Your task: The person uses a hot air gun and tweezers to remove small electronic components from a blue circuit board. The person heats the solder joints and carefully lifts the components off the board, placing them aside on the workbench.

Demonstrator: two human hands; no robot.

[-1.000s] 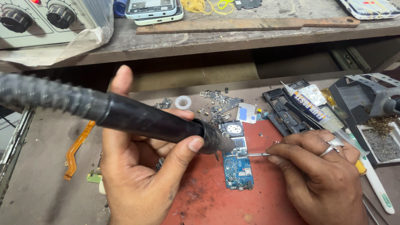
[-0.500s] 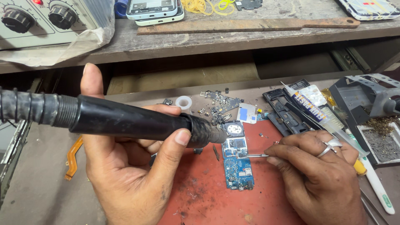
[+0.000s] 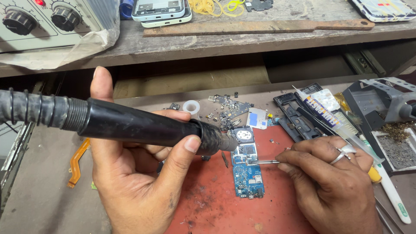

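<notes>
left hand [image 3: 130,182] clenched round black hot-air wand [image 3: 138,126], nozzle just above blue circuit board [image 3: 247,167] | right hand [image 3: 333,182] pinching tweezers [image 3: 266,162], tips on board, probably touching | board mid red mat [image 3: 212,203], near bench front edge

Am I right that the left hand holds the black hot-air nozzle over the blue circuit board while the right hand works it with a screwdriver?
Not quite. The head view shows the right hand holding thin metal tweezers, not a screwdriver, with the tips at the blue circuit board. The rest stands: the left hand holds the black hot-air nozzle over that board.
</notes>
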